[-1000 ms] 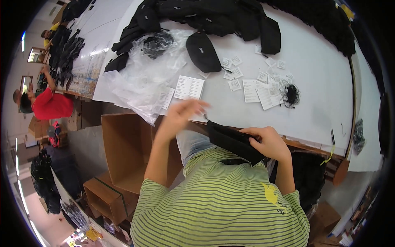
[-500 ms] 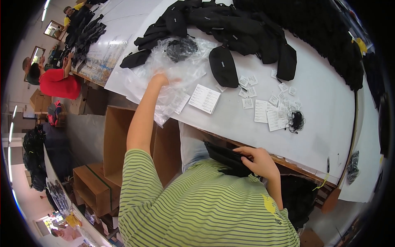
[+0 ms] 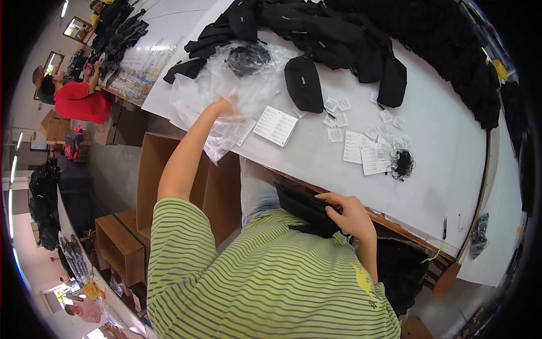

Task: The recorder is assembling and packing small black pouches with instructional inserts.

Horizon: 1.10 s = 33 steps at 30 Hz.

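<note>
My left arm stretches over the table to a heap of clear plastic bags (image 3: 192, 93). There my left hand (image 3: 227, 106) is among the film, its fingers blurred and partly covered by plastic, so their grip is unclear. Close to my body, my right hand (image 3: 353, 216) is closed on the upper edge of a flat black fabric pouch (image 3: 307, 208), thumb on one side. Just beyond the left hand lies a clear bag with black contents (image 3: 248, 59). Right of the plastic sits a stack of white printed cards (image 3: 276, 125).
Finished-looking black pouches (image 3: 303, 85) pile up at the back. Small white tags (image 3: 335, 134), larger cards (image 3: 375, 158) and a tangle of black cords (image 3: 402, 165) lie to the right. An open cardboard box (image 3: 155, 169) stands below the table's left edge. A person in red (image 3: 84, 107) works farther left.
My left hand stays in the plastic, which has shifted slightly. My right hand still holds the black pouch by my body. The view has moved a little.
</note>
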Available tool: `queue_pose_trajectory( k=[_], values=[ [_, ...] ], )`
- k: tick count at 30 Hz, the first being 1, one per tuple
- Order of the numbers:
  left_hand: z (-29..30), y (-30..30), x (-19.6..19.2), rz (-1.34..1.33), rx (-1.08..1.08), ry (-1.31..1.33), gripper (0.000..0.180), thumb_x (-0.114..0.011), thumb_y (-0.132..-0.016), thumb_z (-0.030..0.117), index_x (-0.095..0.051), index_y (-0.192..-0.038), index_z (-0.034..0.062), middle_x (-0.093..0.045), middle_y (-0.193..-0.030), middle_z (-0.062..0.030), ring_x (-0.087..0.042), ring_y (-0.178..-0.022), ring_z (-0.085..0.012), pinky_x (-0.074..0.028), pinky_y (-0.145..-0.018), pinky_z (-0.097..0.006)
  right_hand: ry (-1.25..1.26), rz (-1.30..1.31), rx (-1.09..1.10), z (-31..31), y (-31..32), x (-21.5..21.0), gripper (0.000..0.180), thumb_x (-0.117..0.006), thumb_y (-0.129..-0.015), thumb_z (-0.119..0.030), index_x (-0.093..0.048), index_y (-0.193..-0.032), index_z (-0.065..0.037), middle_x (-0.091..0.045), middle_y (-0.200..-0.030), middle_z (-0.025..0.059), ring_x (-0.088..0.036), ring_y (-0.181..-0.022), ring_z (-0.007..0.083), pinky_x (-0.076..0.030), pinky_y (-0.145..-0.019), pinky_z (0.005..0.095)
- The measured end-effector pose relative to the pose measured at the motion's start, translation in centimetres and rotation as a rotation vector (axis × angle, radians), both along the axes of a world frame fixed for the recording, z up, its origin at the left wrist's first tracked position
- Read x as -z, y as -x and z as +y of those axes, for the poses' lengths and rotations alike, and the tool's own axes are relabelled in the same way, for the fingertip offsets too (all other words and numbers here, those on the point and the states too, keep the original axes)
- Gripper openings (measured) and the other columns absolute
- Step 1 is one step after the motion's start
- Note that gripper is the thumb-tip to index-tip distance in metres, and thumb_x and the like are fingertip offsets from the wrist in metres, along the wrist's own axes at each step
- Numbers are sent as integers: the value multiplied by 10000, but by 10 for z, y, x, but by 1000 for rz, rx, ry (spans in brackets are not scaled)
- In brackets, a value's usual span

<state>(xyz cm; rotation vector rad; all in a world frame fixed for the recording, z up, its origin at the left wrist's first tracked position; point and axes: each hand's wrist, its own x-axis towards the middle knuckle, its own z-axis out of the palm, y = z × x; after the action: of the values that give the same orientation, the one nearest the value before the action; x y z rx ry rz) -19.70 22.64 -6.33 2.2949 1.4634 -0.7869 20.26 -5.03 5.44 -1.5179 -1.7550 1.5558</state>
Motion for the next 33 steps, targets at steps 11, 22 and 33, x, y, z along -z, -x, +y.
queue_pose_trajectory(
  k=[11,22,33],
  values=[
    [-35,-20,-60,-714,-750,-348,361,-744,-725,292,-630,-906,2,-663,-800,-154,-629,-744,-269,-470,-692,-348,5,41,49,-3,-7,2,316,-566,-813,-92,-627,-1124,-87,-652,-789,155,-628,-691,257,-492,-700,328],
    [-72,-124,-108,-1188,-512,-933,254,-678,-810,189,-543,-916,2,-627,-820,-169,-612,-727,-293,-462,-680,-360,-34,-5,2,-2,-5,0,330,-564,-803,-94,-633,-1126,-101,-660,-810,147,-620,-685,268,-480,-671,345],
    [-72,-277,-41,-1310,-198,-443,171,-637,-843,207,-688,-899,53,-630,-1066,-128,-565,-985,-330,-435,-850,-376,-147,-77,148,-18,-20,-9,304,-563,-812,-78,-642,-1104,-109,-654,-794,158,-608,-663,311,-479,-662,356]
  ],
)
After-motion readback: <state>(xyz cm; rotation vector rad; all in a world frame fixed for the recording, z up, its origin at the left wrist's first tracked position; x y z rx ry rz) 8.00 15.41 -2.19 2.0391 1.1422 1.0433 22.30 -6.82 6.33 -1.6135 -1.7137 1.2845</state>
